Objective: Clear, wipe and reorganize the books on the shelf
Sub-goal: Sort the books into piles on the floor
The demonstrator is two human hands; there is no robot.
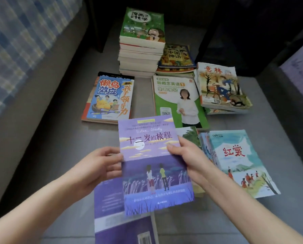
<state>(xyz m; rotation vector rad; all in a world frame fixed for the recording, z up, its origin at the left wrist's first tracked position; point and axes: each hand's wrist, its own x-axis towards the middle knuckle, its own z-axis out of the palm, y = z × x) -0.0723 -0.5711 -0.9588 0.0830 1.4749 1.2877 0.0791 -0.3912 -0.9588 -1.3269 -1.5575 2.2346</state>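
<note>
I hold a purple paperback [152,166] with a moon and two figures on its cover above the floor, front cover up. My left hand [101,166] grips its left edge, fingers curled round it. My right hand [184,154] pinches the right edge, thumb on the cover. Under it lies another purple book [112,208]. A tall pile with a green-covered book on top [142,27] stands at the back. A blue and orange book [110,97], a green English workbook [177,101], a magazine pile [221,87] and a light blue book with red title [238,159] lie around.
All the books rest on a grey tiled floor [59,138]. A bed with a blue checked cover [15,41] runs along the left. Dark furniture [243,32] stands at the back right. A myth book [177,56] sits beside the tall pile.
</note>
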